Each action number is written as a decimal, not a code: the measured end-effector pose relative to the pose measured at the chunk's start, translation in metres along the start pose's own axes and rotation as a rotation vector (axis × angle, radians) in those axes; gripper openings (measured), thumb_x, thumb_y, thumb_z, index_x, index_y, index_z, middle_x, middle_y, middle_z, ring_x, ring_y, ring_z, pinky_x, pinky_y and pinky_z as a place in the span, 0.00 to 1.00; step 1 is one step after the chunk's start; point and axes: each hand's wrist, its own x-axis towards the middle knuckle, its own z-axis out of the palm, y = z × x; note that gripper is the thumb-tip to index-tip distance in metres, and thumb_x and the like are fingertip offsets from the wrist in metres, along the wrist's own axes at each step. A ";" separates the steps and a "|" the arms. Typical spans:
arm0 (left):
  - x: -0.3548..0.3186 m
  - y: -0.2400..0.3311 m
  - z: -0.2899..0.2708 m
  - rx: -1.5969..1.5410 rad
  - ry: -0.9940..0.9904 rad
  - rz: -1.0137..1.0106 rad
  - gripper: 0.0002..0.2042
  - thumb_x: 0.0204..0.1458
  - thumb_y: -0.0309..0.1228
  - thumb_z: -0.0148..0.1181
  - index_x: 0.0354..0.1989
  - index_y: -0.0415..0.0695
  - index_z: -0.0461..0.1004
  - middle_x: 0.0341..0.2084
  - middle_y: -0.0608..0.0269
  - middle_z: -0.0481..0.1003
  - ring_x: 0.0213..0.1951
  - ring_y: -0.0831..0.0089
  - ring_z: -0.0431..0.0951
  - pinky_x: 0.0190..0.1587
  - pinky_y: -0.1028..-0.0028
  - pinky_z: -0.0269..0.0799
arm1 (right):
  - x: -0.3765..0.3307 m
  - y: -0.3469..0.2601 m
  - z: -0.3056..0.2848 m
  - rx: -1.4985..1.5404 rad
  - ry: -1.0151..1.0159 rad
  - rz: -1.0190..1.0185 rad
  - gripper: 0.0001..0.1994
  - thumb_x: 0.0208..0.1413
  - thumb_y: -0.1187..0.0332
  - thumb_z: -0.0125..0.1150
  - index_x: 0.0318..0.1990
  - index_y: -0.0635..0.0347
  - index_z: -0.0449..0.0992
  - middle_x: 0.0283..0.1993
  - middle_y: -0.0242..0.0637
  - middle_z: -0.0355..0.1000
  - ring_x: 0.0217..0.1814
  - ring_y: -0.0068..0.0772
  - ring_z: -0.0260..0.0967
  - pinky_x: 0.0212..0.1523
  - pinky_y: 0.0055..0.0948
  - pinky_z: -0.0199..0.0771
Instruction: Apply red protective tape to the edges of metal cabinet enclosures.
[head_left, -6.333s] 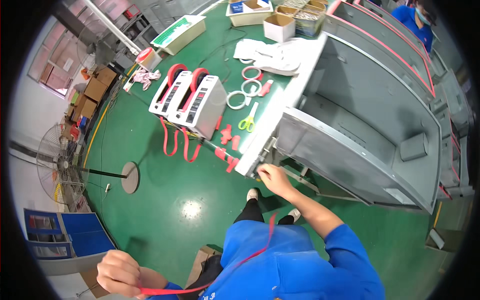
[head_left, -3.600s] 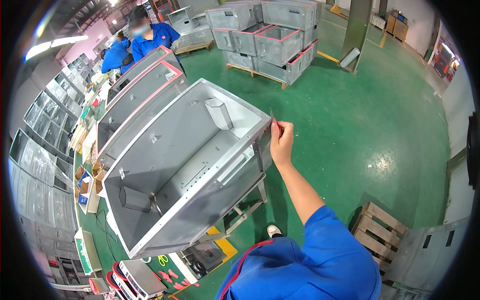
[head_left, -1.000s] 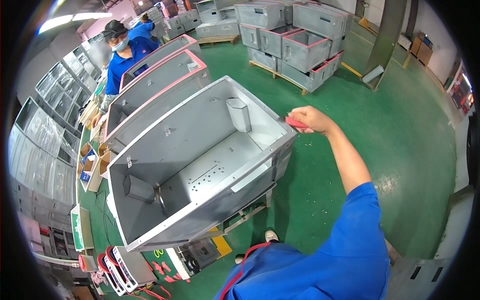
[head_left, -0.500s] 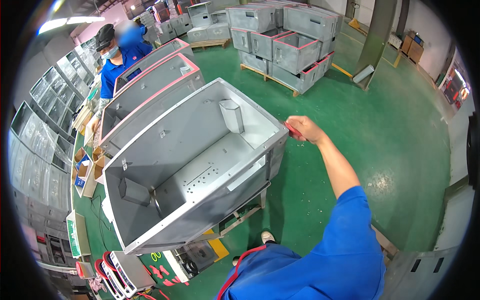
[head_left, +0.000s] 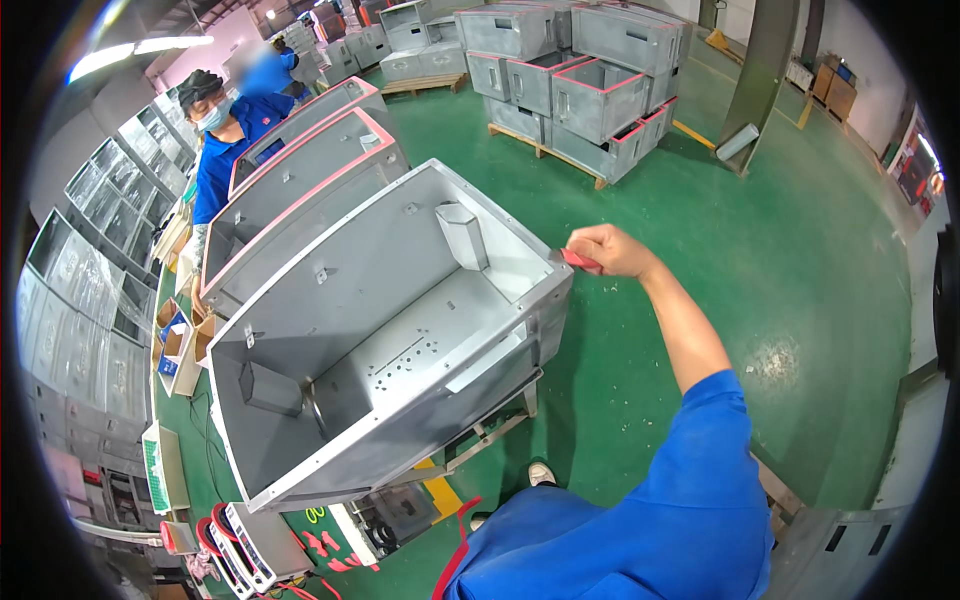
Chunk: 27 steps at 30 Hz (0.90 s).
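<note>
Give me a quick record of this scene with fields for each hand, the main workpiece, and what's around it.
Right hand: right hand pinches a small red piece at the far corner rim of the grey metal cabinet shell
Left hand: not in view
Workpiece: open, empty, tilted on a stand
Surroundings: green floor; similar red-edged shells behind; stacked grey boxes on pallets; co-worker in blue

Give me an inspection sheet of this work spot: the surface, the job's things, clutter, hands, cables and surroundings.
Surface: green floor, with a worn pale patch.
Job's things: open grey metal cabinet tilted on a stand; red strip at its top right corner.
Clutter: red pieces and white dispensers on the floor at lower left.
Hands: right hand pinches the red strip at the cabinet rim; left hand not in view.
Cables: nothing seen.
Surroundings: stacked grey cabinets on pallets; a co-worker in blue behind.
</note>
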 end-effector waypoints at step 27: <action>-0.025 0.015 -0.007 0.033 0.042 0.070 0.05 0.37 0.23 0.62 0.19 0.36 0.71 0.16 0.62 0.68 0.16 0.75 0.63 0.18 0.77 0.55 | -0.040 -0.041 0.002 -0.383 -0.154 0.054 0.14 0.55 0.62 0.45 0.23 0.60 0.70 0.18 0.28 0.65 0.17 0.16 0.59 0.20 0.20 0.60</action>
